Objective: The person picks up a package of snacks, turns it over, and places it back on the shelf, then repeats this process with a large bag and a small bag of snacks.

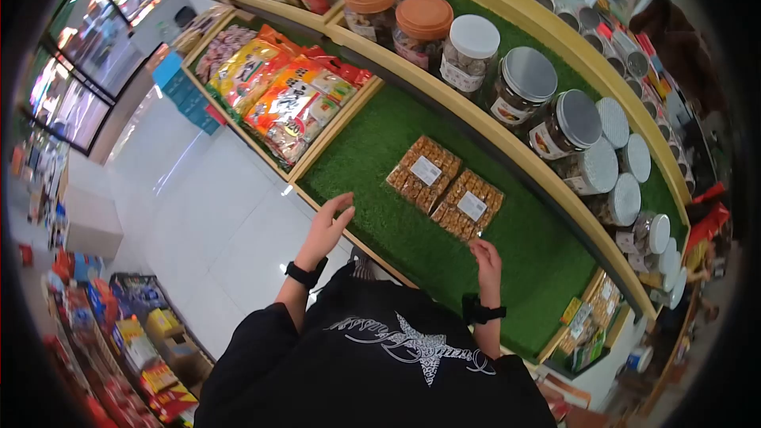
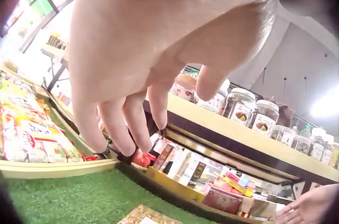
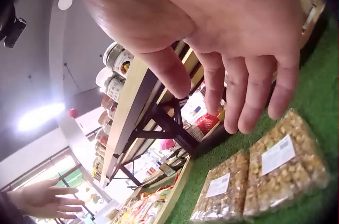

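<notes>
Two clear packs of brown nut-like pieces with white labels lie side by side on green artificial turf: the left pack and the right pack. My left hand hovers over the front edge of the display, left of the packs, fingers loosely bent and holding nothing. Close to the near corner of the right pack is my right hand, also holding nothing. In the right wrist view its fingers hang relaxed above the packs. The left wrist view shows the left hand with spread, slightly bent fingers.
Large snack bags fill the compartment to the left, behind a wooden divider. A raised wooden shelf with several lidded jars runs along the back. More small packs sit in a bin at the right end.
</notes>
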A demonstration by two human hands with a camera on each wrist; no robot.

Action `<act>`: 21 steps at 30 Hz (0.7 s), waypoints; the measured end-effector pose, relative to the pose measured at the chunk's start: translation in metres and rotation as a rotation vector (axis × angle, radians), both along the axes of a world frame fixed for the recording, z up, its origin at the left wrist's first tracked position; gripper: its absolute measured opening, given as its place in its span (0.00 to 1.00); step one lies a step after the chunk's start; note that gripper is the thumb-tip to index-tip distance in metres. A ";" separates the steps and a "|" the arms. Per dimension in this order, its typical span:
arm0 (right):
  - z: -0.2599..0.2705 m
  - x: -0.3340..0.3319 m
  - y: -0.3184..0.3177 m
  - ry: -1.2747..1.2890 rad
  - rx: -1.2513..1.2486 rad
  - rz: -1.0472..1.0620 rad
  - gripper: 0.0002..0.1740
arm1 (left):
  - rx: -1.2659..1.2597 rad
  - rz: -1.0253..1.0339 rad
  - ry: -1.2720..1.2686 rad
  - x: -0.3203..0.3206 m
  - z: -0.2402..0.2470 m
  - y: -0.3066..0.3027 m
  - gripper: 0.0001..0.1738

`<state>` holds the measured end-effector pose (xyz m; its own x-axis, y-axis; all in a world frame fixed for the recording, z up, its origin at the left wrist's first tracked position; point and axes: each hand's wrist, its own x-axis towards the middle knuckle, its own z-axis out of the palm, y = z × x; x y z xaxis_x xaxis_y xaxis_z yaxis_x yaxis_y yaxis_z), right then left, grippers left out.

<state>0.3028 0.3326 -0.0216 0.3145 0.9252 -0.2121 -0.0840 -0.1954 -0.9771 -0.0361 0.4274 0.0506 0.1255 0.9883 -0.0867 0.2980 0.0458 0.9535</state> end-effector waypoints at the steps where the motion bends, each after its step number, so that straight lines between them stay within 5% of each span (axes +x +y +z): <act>1: 0.003 -0.013 0.003 0.000 -0.027 -0.033 0.12 | -0.011 -0.031 -0.043 -0.005 -0.003 0.014 0.21; 12: -0.003 -0.077 0.062 -0.130 -0.239 -0.050 0.15 | -0.259 -0.472 -0.006 -0.002 -0.064 0.105 0.21; 15: -0.034 -0.064 0.092 -0.136 -0.187 -0.121 0.15 | -0.380 -0.505 -0.151 0.026 -0.096 0.142 0.21; 21: -0.121 -0.077 0.135 -0.105 -0.455 -0.147 0.30 | -0.443 -0.350 -0.134 0.081 -0.210 0.169 0.31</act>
<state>0.2258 0.4673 -0.1429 0.4767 0.6903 -0.5443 -0.0481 -0.5977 -0.8003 0.0450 0.5961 -0.1590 0.4763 0.7591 -0.4437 0.2453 0.3699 0.8961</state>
